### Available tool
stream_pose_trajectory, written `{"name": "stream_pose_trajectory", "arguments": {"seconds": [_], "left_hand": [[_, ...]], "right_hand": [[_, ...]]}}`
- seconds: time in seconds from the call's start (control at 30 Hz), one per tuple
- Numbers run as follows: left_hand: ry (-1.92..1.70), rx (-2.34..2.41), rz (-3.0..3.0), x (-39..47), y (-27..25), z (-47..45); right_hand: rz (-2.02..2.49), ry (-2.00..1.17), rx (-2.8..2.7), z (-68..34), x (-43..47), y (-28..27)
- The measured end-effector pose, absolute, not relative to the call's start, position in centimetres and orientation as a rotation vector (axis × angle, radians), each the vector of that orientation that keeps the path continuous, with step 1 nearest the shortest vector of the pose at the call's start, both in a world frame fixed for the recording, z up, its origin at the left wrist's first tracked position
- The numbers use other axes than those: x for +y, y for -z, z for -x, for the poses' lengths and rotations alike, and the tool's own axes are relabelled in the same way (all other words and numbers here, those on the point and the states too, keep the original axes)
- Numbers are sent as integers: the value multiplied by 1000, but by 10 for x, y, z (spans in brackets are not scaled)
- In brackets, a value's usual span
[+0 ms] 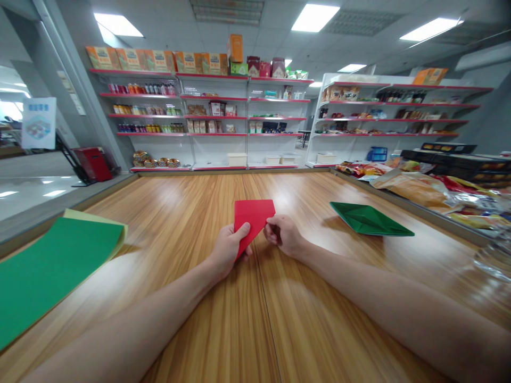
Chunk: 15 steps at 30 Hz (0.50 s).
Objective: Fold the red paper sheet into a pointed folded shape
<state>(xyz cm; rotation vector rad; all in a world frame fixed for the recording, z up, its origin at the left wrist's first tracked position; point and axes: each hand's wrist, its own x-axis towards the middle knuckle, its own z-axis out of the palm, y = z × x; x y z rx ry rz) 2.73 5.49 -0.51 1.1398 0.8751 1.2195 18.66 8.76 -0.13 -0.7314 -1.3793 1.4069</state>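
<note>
A red folded sheet of paper is held up over the middle of the wooden table. My left hand grips its lower left part, thumb on the near face and fingers behind. At the paper's right slanted edge, my right hand is closed, with thumb and index finger pinching that edge. The paper has a straight top and narrows to a point at the lower left. To the right lies a green folded paper piece with creases meeting near its middle.
Green sheets with a pale yellow one beneath lie at the left. Snack packets and black boxes lie beyond the right table edge. A clear plastic item sits at the far right. Stocked shelves stand behind.
</note>
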Motion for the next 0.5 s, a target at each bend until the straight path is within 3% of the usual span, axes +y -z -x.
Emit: {"name": "stream_pose_trajectory", "arguments": {"seconds": [0.5], "left_hand": [[-1205,889,-1092,53,2,-28]], "right_hand": [[733,-1364,-1215,-190,101,8]]}}
